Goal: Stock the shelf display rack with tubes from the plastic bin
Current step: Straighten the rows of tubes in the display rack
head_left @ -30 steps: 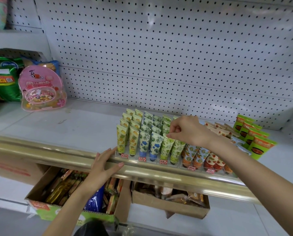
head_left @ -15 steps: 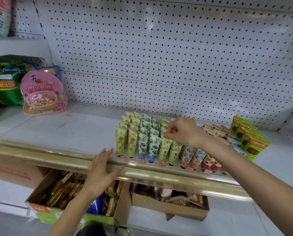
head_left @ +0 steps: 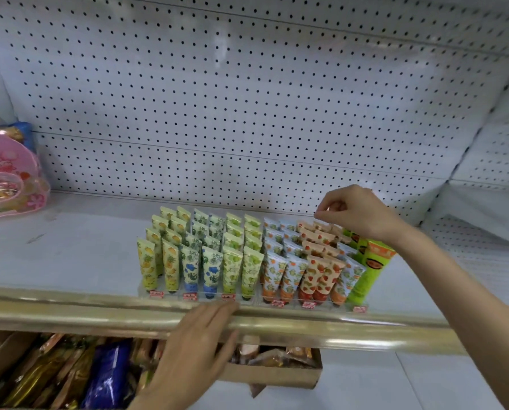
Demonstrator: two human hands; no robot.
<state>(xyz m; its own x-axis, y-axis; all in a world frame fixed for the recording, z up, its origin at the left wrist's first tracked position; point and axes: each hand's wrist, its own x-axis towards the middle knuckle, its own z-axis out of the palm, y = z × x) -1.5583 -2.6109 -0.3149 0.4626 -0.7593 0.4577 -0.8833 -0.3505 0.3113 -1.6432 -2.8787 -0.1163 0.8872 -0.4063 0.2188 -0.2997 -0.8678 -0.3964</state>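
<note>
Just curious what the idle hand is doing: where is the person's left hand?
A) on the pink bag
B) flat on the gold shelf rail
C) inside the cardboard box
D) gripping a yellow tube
B: the left hand lies with straight fingers on the gold shelf rail, holding nothing.

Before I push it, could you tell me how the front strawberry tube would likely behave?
The strawberry tube stands cap-down, tall and narrow, so it would probably tip rather than slide. It looks thin, so it is likely light. Close-packed neighbouring tubes and the rack should catch it.
</note>
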